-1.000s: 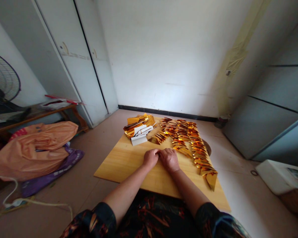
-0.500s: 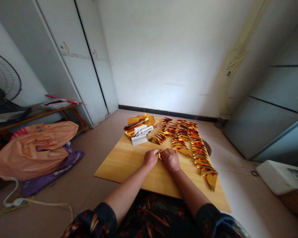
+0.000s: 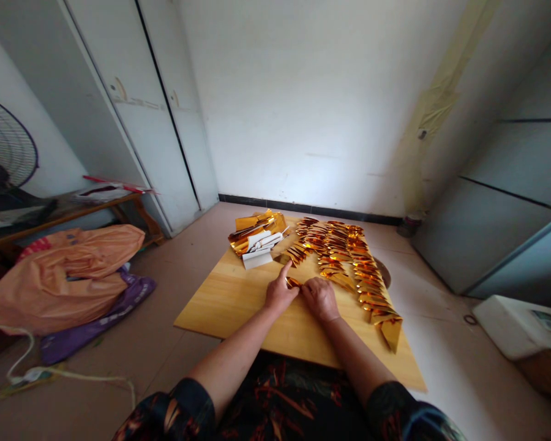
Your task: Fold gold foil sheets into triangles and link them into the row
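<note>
Both my hands rest on a wooden board [image 3: 229, 300] on the floor, meeting over a small piece of gold foil paper [image 3: 294, 282]. My left hand [image 3: 279, 293] pinches the piece with its index finger stretched forward. My right hand [image 3: 320, 298] presses on the piece's right side with curled fingers. Rows of folded gold foil pieces [image 3: 349, 257] lie along the board's far and right parts. A stack of unfolded gold sheets [image 3: 256, 236] with white backing sits at the board's far left.
An orange plastic bag [image 3: 64, 275] and a purple bag [image 3: 96, 318] lie on the floor at left, near a cord [image 3: 73, 375]. A fan [image 3: 4, 147] and low wooden bench [image 3: 73, 211] stand beyond. A white box [image 3: 514, 324] sits at right by grey cabinets.
My hands have shifted slightly forward on the board. The left index finger has lifted and stretched out, and more of the gold piece shows between the hands.
</note>
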A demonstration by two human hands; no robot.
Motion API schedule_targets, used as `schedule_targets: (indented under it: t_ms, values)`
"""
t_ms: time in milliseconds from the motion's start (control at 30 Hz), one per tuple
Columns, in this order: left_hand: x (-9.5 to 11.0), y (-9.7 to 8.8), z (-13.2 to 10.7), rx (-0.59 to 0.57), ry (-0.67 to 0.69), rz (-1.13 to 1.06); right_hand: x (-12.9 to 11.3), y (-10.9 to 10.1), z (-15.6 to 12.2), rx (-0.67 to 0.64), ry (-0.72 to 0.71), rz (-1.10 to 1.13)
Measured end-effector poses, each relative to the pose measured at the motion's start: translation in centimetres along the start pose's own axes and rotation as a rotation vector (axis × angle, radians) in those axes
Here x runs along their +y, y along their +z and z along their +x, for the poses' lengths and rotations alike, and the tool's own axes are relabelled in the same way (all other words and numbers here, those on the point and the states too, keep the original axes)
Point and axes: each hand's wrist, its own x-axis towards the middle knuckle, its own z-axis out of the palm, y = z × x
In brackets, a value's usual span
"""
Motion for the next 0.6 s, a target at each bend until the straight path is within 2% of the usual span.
schedule_targets:
  t_ms: [300,600]
  values:
    - [0.3,0.5,0.1,-0.031,-0.091,-0.131,0.5,1.0,-0.1,0.050,0.021,0.058]
    - [0.7,0.2,0.1,-0.035,-0.083,-0.028,1.1,2.1,-0.1,0.075,0.046,0.016]
